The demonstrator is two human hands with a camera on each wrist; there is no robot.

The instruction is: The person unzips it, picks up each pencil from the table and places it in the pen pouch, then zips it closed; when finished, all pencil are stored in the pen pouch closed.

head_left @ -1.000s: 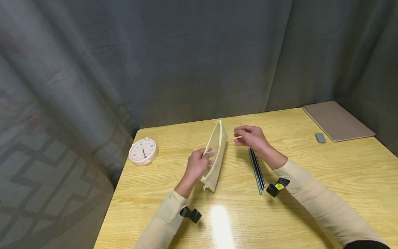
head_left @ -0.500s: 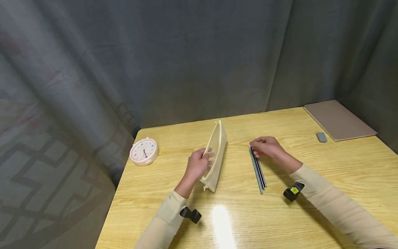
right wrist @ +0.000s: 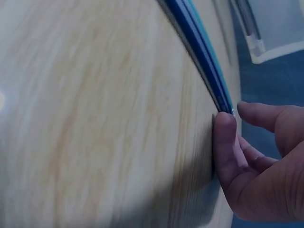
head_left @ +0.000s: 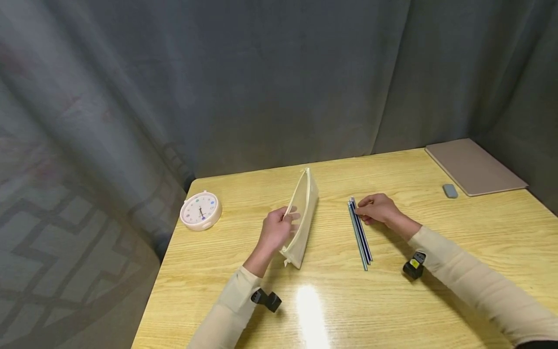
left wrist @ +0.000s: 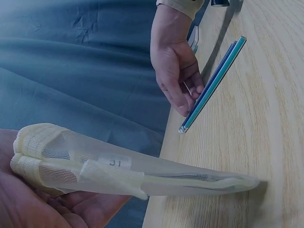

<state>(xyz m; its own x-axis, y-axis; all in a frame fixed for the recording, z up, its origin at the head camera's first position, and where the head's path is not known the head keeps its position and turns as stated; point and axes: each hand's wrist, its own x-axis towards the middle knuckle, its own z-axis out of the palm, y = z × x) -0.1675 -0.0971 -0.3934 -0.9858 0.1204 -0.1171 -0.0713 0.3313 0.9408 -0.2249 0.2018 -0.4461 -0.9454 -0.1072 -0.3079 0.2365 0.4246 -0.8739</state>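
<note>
In the head view, my left hand (head_left: 276,230) grips one side of a pale yellow mesh zip pouch (head_left: 307,220), whose mouth gapes. Through the mesh in the left wrist view, thin dark sticks show inside the pouch (left wrist: 118,164), by a tag marked "31". Several blue and teal pencils (head_left: 358,232) lie side by side on the table, right of the pouch. My right hand (head_left: 378,208) is at their far end, fingertips right against them. In the right wrist view, a thumb and finger stand apart around the end of the pencils (right wrist: 202,47).
A round pink-white clock (head_left: 201,211) sits at the table's left. At the far right are a small grey eraser-like block (head_left: 450,191) and a brown notebook (head_left: 475,167). A grey curtain (head_left: 279,87) hangs behind the wooden table (head_left: 244,194).
My right hand has come away from beside the pouch, moving right and down to the pencils' far end. The left hand and the pouch have stayed in place.
</note>
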